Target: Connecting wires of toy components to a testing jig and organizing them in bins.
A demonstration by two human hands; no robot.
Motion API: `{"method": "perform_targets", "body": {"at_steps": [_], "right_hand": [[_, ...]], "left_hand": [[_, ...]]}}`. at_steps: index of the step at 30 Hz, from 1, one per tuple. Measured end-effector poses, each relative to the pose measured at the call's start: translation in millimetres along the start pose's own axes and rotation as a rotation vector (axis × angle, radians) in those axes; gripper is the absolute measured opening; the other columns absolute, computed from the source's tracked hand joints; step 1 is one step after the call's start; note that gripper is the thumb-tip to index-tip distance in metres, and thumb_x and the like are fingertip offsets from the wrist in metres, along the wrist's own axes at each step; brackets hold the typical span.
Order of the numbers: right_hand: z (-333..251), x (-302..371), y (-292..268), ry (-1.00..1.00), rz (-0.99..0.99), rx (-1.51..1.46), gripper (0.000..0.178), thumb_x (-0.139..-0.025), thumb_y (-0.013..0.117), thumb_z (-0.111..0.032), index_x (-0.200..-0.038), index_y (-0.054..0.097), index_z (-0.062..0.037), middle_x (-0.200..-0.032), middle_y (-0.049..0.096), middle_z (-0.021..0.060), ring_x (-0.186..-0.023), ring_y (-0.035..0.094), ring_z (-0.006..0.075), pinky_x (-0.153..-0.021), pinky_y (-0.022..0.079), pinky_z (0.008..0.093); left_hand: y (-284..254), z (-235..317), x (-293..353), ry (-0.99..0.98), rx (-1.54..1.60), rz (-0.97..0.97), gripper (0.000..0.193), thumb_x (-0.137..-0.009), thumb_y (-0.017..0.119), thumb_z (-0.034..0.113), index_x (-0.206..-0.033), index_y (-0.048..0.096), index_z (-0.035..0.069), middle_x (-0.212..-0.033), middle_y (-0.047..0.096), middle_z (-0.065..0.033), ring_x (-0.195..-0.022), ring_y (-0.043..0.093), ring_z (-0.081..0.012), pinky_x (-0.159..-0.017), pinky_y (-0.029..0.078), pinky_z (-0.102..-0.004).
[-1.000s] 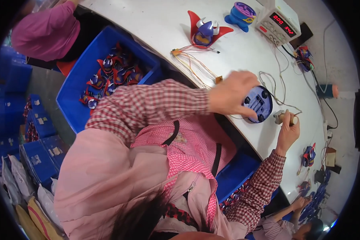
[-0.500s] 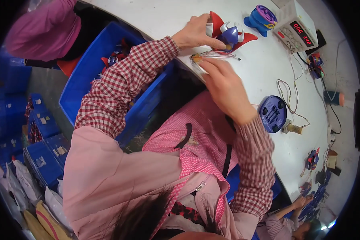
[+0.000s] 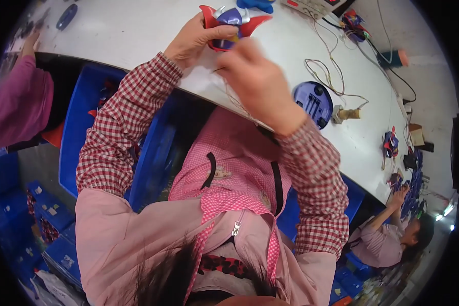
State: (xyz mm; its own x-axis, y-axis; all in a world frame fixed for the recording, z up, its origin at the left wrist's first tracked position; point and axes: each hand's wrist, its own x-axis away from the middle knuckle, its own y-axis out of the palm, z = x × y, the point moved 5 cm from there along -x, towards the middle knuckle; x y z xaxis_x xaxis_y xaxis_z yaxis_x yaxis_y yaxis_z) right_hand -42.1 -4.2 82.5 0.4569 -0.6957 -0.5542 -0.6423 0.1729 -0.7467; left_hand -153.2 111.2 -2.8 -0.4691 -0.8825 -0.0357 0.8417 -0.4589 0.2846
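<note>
My left hand [image 3: 191, 43] is closed around a toy figure [image 3: 231, 18] with a purple head, silver horns and red wing-like sides, holding it just over the white table. Close beside its lower right side is my right hand [image 3: 260, 81], blurred, with its fingers curled together. Thin wires [image 3: 233, 97] trail from under those fingers toward the table edge. The fingers hide where the wires end and whether they touch the toy. To the right of this hand lies a round purple base [image 3: 313, 104] with slots in it.
A blue bin [image 3: 79, 127] holding similar toys stands at my left. Looped wires [image 3: 329, 71] and a metal fitting [image 3: 348, 115] lie on the white table [image 3: 280, 48]. A power supply [image 3: 308, 7] sits at the back. Co-workers are at the left and lower right [image 3: 387, 234].
The view has swung, shifting the table things left and upward. My left hand now tilts the toy upright. My right hand has come up close to it, with the wires now hanging below.
</note>
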Motion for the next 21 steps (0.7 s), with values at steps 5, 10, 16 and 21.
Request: {"method": "perform_targets", "body": {"at_steps": [5, 10, 16, 21], "right_hand": [[51, 83, -96, 0.442, 0.442, -0.116, 0.019, -0.074, 0.068, 0.000, -0.089, 0.057, -0.0008, -0.075, 0.052, 0.0080, -0.061, 0.052, 0.0214, -0.055, 0.044, 0.0258], [86, 162, -107, 0.769, 0.447, 0.122, 0.017, -0.080, 0.065, -0.006, -0.092, 0.056, 0.0010, -0.083, 0.055, 0.0086, -0.072, 0.053, 0.0184, -0.065, 0.045, 0.0288], [94, 189, -84, 0.574, 0.451, 0.439, 0.019, -0.085, 0.062, -0.011, -0.099, 0.054, -0.0010, -0.089, 0.057, 0.0072, -0.078, 0.053, 0.0160, -0.068, 0.044, 0.0287], [64, 206, -100, 0.714, 0.600, -0.161, 0.018, -0.088, 0.055, -0.006, -0.105, 0.053, 0.0020, -0.094, 0.059, 0.0085, -0.078, 0.055, 0.0139, -0.066, 0.047, 0.0250]], "left_hand": [[90, 16, 1, 0.089, 0.232, -0.087, 0.043, -0.072, 0.075, 0.012, -0.107, 0.054, -0.001, -0.097, 0.063, -0.0089, -0.087, 0.063, -0.0132, -0.077, 0.050, -0.0265], [161, -4, 4, 0.087, -0.017, -0.301, 0.048, -0.068, 0.078, 0.017, -0.106, 0.055, -0.001, -0.097, 0.063, -0.0071, -0.088, 0.061, -0.0150, -0.080, 0.050, -0.0276], [177, -28, 19, 0.268, -0.667, -0.288, 0.061, -0.049, 0.082, 0.048, -0.072, 0.059, -0.003, -0.072, 0.061, -0.0201, -0.068, 0.062, -0.0263, -0.061, 0.048, -0.0334], [193, -16, 58, 0.404, -0.240, -0.321, 0.053, -0.051, 0.086, 0.035, -0.082, 0.061, -0.001, -0.078, 0.064, -0.0126, -0.077, 0.061, -0.0228, -0.069, 0.049, -0.0321]]}}
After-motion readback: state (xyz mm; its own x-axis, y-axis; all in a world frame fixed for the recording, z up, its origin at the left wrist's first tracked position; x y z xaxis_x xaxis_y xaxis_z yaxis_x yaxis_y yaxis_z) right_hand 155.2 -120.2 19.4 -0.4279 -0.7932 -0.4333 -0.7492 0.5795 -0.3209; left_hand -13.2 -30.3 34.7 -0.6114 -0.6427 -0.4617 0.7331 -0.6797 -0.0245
